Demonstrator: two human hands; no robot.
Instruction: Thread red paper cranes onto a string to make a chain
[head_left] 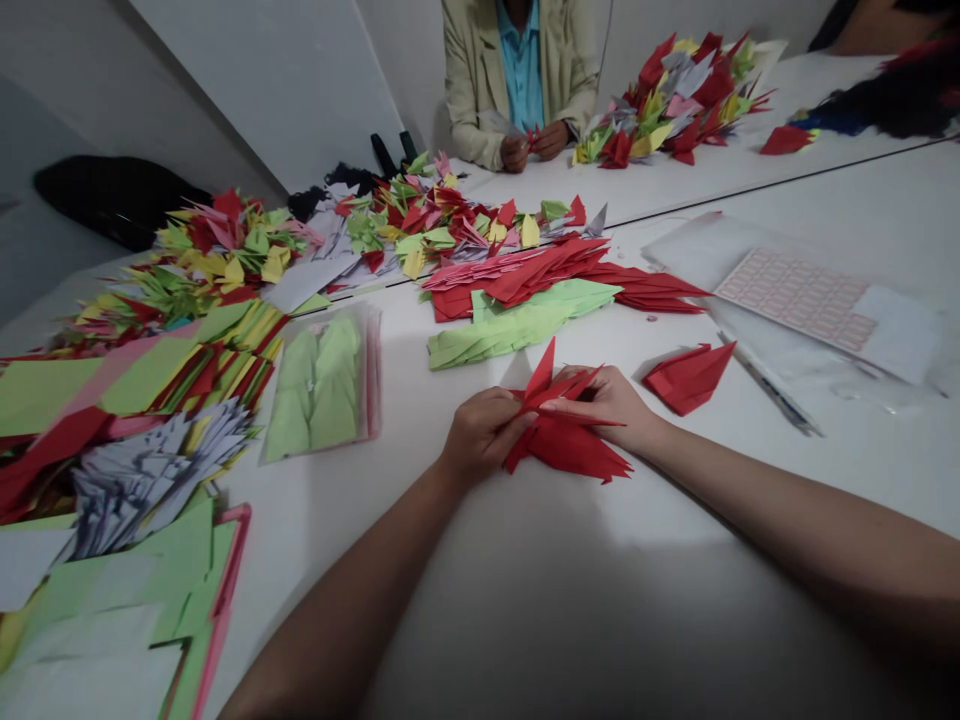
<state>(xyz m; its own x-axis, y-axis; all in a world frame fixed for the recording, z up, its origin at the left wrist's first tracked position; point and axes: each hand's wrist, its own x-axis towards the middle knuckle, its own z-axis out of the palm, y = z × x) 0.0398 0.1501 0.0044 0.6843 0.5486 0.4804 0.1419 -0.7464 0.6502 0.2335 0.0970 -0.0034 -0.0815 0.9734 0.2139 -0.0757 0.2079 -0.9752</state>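
Observation:
A red folded paper piece (pixel 571 442) with several pointed flaps rests on the white table (pixel 555 590) between my hands. My left hand (pixel 482 432) is closed on its left side, fingers curled over the paper. My right hand (pixel 611 403) pinches its upper right part, fingers pressed together. One red point sticks up between the hands. Just right of my right hand lies another red folded piece (pixel 688 377), untouched.
Stacks of red (pixel 570 272) and green folded papers (pixel 517 328) lie beyond my hands. A clear bag of green pieces (pixel 324 385) and coloured paper piles (pixel 150 390) fill the left. A label sheet (pixel 802 295) lies right. A person in a beige jacket (pixel 519 75) folds paper across the table.

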